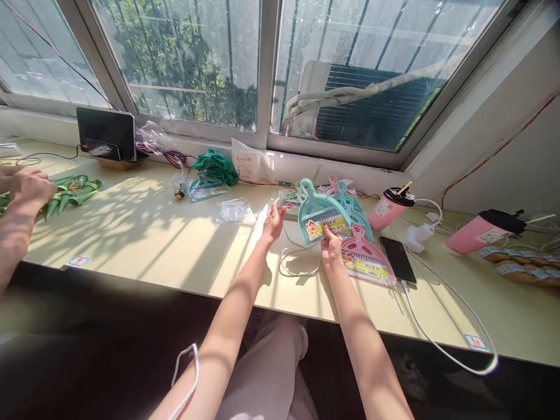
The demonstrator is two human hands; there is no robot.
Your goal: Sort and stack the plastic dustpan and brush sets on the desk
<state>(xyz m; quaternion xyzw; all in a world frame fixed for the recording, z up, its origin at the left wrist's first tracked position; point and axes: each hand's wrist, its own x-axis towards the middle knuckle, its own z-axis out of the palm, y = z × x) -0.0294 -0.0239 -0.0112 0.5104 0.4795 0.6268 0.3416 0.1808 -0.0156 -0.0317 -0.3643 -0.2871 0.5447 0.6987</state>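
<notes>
My right hand grips the lower edge of a teal toy dustpan and brush set with a yellow printed label, its thumb on the front. My left hand is just left of that set, fingers raised and apart, holding nothing visible. Behind and beside the held set lie more dustpan sets in green, teal and pink, partly hidden by it. A pink dustpan set lies to the right of my right hand. Under and between my hands, a thin cable loop rests on the table.
Right of the sets are a phone, a pink cup, a charger plug and a second, tilted cup. Clear plastic bags and another teal set lie left. Another person's hand touches green leaf-like pieces.
</notes>
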